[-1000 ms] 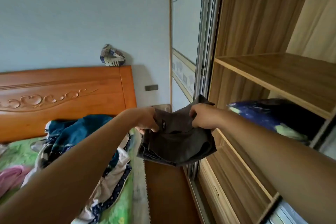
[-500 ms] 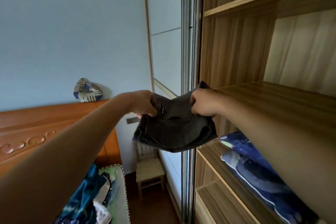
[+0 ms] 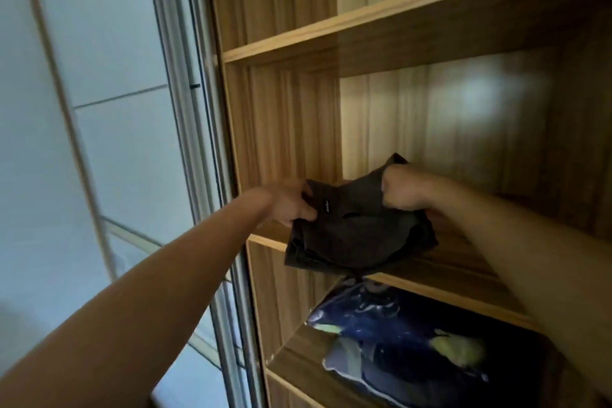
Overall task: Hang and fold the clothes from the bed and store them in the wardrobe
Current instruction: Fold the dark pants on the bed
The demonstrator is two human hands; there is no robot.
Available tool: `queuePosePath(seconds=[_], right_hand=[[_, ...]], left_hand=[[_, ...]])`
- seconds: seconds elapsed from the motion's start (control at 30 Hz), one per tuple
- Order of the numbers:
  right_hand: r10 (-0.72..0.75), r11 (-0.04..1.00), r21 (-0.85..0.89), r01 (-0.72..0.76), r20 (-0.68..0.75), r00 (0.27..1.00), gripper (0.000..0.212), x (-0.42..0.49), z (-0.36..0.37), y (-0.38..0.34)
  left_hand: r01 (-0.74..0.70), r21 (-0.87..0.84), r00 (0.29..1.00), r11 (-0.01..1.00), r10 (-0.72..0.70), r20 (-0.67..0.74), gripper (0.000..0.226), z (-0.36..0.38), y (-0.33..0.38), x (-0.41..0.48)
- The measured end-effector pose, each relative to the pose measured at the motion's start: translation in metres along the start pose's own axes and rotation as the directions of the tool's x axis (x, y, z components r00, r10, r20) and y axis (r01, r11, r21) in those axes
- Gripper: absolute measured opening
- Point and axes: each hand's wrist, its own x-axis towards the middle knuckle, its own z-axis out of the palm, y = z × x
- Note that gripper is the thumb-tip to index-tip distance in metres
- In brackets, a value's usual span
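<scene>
The left hand [image 3: 291, 205] pinches the left corner of a folded dark garment [image 3: 357, 235], thumb on top beside a small label; the right hand [image 3: 402, 190] is fisted round the cloth's upper right edge. The garment sits at the front of a wooden wardrobe shelf [image 3: 447, 275], its lower fold overhanging the lip (whether it rests on the wood is unclear). In the compartment below lies a blue patterned bundle [image 3: 397, 338]. A pale sliding door [image 3: 126, 149] stands to the left.
</scene>
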Motion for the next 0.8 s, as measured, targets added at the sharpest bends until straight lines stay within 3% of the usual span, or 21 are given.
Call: queuePosePath(seconds=[0.17,0.33,0.5,0.57,0.67,0.73,0.8], right_hand=[[0.247,0.968,-0.04,-0.247,-0.022,0.969,0.034,0.022,-0.005,0.046],[0.468,0.882,-0.044,-0.469,-0.033,0.883,0.007,0.014,-0.004,0.088],[0.592,0.803,-0.03,-0.595,-0.075,0.803,0.025,0.002,0.017,0.116],[0.633,0.762,-0.082,-0.642,-0.115,0.765,0.04,-0.004,0.029,0.119],[0.672,0.714,-0.273,-0.645,0.007,0.74,0.053,-0.015,0.037,0.112],[0.601,0.746,-0.348,-0.568,-0.016,0.799,0.046,-0.021,0.033,0.099],[0.523,0.796,-0.37,-0.478,0.026,0.852,0.047,-0.028,0.027,0.084]], left_hand=[[-0.18,-0.019,0.971,0.983,0.181,0.157,0.052,0.019,0.02,0.095],[-0.299,-0.081,0.909,0.951,0.31,0.278,0.056,0.063,0.043,0.158],[-0.424,-0.049,0.881,0.904,0.424,0.209,0.057,0.103,0.047,0.179],[-0.468,0.048,0.859,0.882,0.442,0.258,0.053,0.119,0.042,0.179],[-0.557,0.162,0.809,0.814,0.487,0.329,0.049,0.115,0.04,0.172],[-0.597,0.161,0.772,0.786,0.507,0.384,0.059,0.097,0.043,0.164],[-0.619,0.145,0.7,0.772,0.459,0.547,0.079,0.081,0.05,0.15]])
